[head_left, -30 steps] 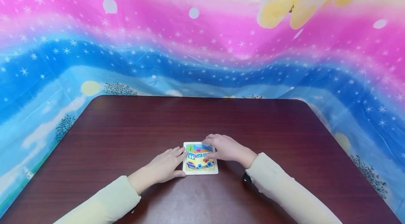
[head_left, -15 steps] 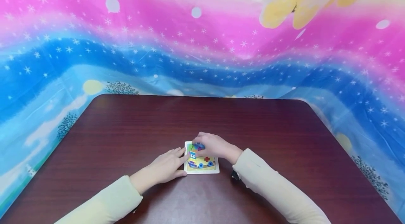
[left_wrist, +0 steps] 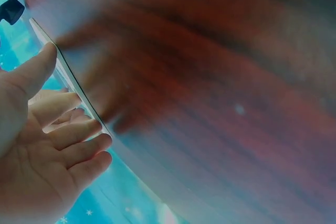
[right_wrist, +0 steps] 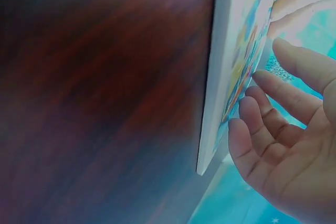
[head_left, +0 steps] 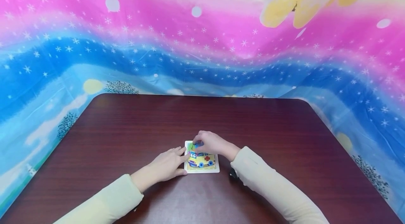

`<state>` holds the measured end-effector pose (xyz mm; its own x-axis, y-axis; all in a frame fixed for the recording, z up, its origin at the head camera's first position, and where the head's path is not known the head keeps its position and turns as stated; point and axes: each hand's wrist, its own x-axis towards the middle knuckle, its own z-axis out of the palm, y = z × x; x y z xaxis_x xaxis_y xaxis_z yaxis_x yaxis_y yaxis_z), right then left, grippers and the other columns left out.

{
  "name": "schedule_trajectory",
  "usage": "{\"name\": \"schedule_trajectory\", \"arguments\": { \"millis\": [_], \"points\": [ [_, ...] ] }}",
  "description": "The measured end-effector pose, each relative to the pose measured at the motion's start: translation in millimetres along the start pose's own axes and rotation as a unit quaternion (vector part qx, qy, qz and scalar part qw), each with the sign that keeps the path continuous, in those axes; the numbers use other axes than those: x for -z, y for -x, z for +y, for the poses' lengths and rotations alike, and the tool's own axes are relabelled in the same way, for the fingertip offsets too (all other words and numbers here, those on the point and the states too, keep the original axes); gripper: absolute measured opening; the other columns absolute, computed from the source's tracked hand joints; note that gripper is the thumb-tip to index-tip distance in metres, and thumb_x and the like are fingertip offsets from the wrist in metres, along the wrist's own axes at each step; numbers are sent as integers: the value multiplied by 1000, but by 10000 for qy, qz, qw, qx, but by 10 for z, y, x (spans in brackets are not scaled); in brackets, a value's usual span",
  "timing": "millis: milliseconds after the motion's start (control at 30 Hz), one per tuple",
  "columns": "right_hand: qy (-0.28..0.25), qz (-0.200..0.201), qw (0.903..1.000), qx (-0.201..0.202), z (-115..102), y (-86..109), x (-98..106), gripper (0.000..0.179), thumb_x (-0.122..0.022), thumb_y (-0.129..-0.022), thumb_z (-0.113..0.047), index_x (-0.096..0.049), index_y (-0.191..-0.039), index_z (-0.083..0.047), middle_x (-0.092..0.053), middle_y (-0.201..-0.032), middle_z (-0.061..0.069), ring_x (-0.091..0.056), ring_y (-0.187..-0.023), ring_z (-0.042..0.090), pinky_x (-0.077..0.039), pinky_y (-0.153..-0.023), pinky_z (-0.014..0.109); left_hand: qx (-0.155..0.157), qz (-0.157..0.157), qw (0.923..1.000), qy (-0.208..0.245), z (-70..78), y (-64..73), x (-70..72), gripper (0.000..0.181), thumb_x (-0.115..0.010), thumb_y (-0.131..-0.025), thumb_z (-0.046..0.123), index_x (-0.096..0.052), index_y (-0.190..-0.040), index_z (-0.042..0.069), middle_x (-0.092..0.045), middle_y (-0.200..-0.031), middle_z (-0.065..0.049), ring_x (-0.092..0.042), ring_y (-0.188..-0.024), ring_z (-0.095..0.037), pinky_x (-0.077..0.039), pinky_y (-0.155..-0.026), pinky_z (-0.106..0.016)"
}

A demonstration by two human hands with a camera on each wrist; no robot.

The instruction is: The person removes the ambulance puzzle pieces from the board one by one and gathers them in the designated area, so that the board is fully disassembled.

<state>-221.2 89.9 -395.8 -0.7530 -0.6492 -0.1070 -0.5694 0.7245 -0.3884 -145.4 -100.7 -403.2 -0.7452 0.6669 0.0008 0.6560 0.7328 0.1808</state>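
Flat square white-bordered board (head_left: 204,171): lies on the dark reddish-brown wood-grained table (head_left: 259,125), between the person's two bare hands

Bare left hand (head_left: 166,164): fingers loosely extended and spread, gripping nothing; they touch the board's left edge, thumb by its near left corner, seemingly steadying it

Bare right hand (head_left: 213,144): reaches over the board's far part; fingers gently bent and apart, tips at the printed surface, with nothing seen between them in the right wrist view

Printed yellow cartoon ambulance with blue wheels and a red cross (head_left: 202,160): front, wheels and cross line up, so the near part looks complete

Far part of the print: mostly covered by the right hand; I cannot tell whether anything is left to settle there

Snowflake-patterned pink and blue curtain (head_left: 202,51): hangs behind the table, well apart from the board
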Motion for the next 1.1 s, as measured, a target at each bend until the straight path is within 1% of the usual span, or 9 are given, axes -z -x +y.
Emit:
{"name": "schedule_trajectory", "arguments": {
  "millis": [133,267,367,500,600,700,867,1000,1100],
  "points": [
    [-405,14,9991,-143,29,-30,-4,24,-73,-79,-18,-67,-100,-8,-56,-89,-2,-54,-82,12,-48,-74,26,-1,-1,10000,0,-7,-7,-12,54,-68,-82,34,-57,-124,2,-48,-129,-24,-45,-120,-36,-38,-98,-43],
    [-690,163,9972,-218,53,-64,-14,15,-72,-80,-12,-64,-93,-10,-58,-87,-4,-55,-82,12,-48,-74,26,54,-58,10000,9,1,-16,-9,54,-68,-82,34,-57,-124,2,-47,-130,-24,-44,-120,-36,-37,-98,-43],
    [-685,295,9971,-139,57,-87,-23,12,-70,-80,-9,-62,-88,-11,-59,-84,-3,-55,-78,11,-47,-72,26,80,-83,9999,-5,7,-17,-2,54,-68,-83,34,-57,-124,2,-47,-130,-24,-44,-120,-36,-37,-98,-43],
    [-485,432,9979,-53,47,-109,-30,12,-69,-80,-6,-60,-85,-11,-57,-79,-4,-52,-73,10,-46,-68,25,110,-97,9999,-7,16,-14,7,54,-68,-82,34,-57,-124,2,-47,-130,-23,-44,-120,-36,-38,-97,-43],
    [-332,472,9983,-59,31,-122,-32,11,-69,-80,-5,-61,-83,-12,-55,-75,-6,-51,-70,9,-45,-66,23,119,-91,9999,-24,24,-16,12,54,-68,-82,34,-58,-124,2,-48,-130,-23,-45,-120,-36,-38,-97,-43],
    [-241,459,9986,-114,19,-131,-34,11,-68,-80,-6,-61,-83,-13,-54,-73,-6,-50,-68,10,-45,-64,23,129,-77,9999,-65,27,-21,8,53,-68,-82,35,-58,-123,2,-49,-129,-22,-45,-119,-36,-38,-97,-43],
    [-296,526,9978,-283,26,-126,-28,10,-69,-81,-8,-62,-84,-14,-56,-75,-6,-52,-69,10,-46,-64,22,165,-105,9997,-136,34,-28,3,53,-68,-82,35,-59,-123,3,-49,-129,-21,-45,-119,-35,-38,-97,-42],
    [-389,647,9963,-414,89,-97,19,9,-69,-80,-8,-63,-84,-13,-57,-77,-6,-53,-70,9,-47,-65,23,176,-130,9996,-179,38,-29,9,53,-68,-82,36,-59,-123,4,-49,-129,-21,-45,-119,-35,-37,-98,-42],
    [-466,725,9948,-542,169,-58,91,8,-69,-80,-8,-64,-84,-13,-58,-77,-6,-53,-70,10,-47,-64,25,198,-160,9995,-179,39,-25,13,53,-68,-82,36,-58,-124,4,-49,-129,-21,-45,-120,-35,-37,-98,-41]
  ]
}}
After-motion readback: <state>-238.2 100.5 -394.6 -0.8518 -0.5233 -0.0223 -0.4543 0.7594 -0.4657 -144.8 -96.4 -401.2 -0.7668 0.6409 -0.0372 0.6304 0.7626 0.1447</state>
